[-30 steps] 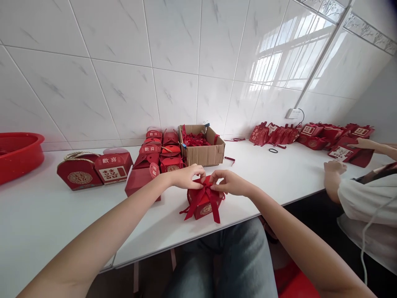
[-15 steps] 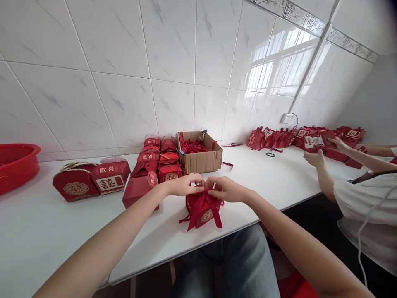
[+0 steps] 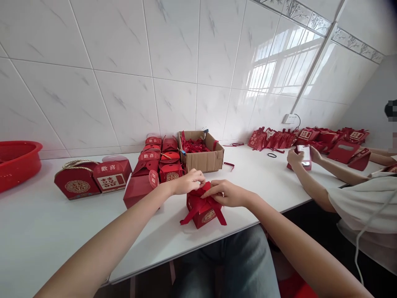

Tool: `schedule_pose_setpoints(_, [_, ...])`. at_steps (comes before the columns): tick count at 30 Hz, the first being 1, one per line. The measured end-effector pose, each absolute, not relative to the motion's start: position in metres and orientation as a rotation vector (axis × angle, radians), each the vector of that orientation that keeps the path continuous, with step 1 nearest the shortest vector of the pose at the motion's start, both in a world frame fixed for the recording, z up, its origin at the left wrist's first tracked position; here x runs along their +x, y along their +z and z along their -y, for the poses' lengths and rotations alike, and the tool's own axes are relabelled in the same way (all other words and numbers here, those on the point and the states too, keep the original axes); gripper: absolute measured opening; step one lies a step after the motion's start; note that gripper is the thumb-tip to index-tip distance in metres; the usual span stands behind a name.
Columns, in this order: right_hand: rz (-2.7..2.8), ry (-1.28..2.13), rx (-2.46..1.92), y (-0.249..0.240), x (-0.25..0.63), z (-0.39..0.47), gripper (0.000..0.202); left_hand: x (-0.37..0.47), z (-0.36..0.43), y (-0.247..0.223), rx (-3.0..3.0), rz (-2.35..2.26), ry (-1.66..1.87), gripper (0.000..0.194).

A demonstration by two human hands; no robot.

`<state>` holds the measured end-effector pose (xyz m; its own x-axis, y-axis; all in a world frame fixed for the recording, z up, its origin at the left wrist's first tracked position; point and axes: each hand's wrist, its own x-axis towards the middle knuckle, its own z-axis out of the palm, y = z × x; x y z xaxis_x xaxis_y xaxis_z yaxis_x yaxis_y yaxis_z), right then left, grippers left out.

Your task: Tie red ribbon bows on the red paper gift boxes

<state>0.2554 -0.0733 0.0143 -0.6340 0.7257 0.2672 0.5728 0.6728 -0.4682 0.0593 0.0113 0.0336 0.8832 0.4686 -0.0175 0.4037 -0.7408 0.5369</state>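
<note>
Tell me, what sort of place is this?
Likely a home kitchen or utility room used for packing: a white counter against tiled walls, rows of red gift boxes, and a cardboard box of ribbons.

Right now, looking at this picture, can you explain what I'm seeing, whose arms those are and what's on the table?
The camera sits on a person's head, looking down at their own two bare arms. The left hand and right hand pinch the red ribbon on a small red paper gift box. It stands on a white table, with more red gift boxes, a brown cardboard carton of ribbons and a red plastic basket behind. At the right, a co-worker's hands hold another box.
</note>
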Motion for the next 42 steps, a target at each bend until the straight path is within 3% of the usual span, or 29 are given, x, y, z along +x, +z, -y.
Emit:
schedule_pose_setpoints(8, [2.457, 0.507, -1.003, 0.012, 0.256, 0.071, 0.048, 0.055, -0.004, 0.032, 2.521, -0.605, 0.168, 0.022])
schedule_pose_setpoints(11, [2.461, 0.522, -0.989, 0.011, 0.256, 0.071, 0.046, 0.052, -0.007, 0.027, 2.525, -0.565, 0.19, 0.011])
schedule_pose_setpoints(24, [2.267, 0.652, -1.143, 0.008, 0.263, 0.072, 0.018, 0.048, -0.012, 0.007, 2.438, -0.57, 0.475, 0.024])
schedule_pose_setpoints(33, [2.269, 0.541, -1.148, 0.006, 0.262, 0.071, 0.02, 0.054, -0.004, -0.011, 2.285, -0.593, 0.71, 0.023])
schedule_pose_setpoints(42, [2.26, 0.517, -1.069, -0.004, 0.261, 0.069, 0.034, 0.053, -0.003, -0.022, 2.242, -0.608, 0.836, 0.025])
